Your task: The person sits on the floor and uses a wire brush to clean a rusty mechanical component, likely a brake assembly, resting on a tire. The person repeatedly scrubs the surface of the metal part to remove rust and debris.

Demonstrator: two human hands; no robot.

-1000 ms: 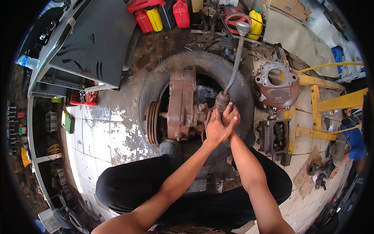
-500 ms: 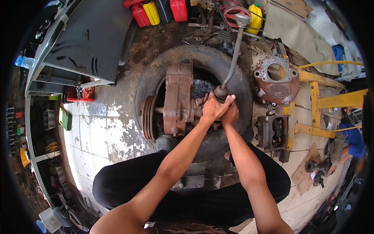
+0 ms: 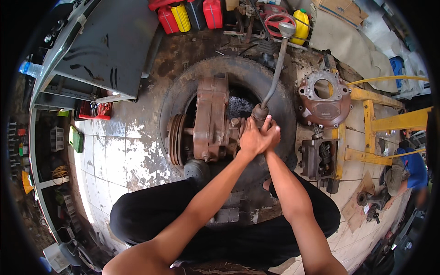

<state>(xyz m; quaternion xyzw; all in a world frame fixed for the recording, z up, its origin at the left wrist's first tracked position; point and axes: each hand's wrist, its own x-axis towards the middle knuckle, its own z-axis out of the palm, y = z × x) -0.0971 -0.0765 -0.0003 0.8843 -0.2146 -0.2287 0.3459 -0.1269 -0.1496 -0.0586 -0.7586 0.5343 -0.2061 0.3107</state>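
Observation:
A rust-brown gearbox (image 3: 211, 114) with a grooved pulley (image 3: 177, 140) on its left end rests on a large tyre (image 3: 183, 87) lying flat. From its right part rises a long bent gear lever (image 3: 277, 68) with a pale knob, leaning away from me. My left hand (image 3: 251, 140) and my right hand (image 3: 272, 136) are pressed together, closed over the housing just below the lever's base collar (image 3: 260, 111). They hide most of that housing, and the fingertips are partly covered.
To the right lie a brown bell housing (image 3: 326, 107) and an open gear casing (image 3: 319, 158) beside a yellow metal frame (image 3: 380, 121). A grey metal cabinet (image 3: 103, 55) stands left. Red canisters (image 3: 212, 13) line the back. Another person's arm (image 3: 403, 187) handles a metal part (image 3: 378, 200) at far right.
My hands have slid slightly toward me and right, off the lever's base collar, which now shows more fully. The whole view has shifted a little; the gearbox stays on the tyre.

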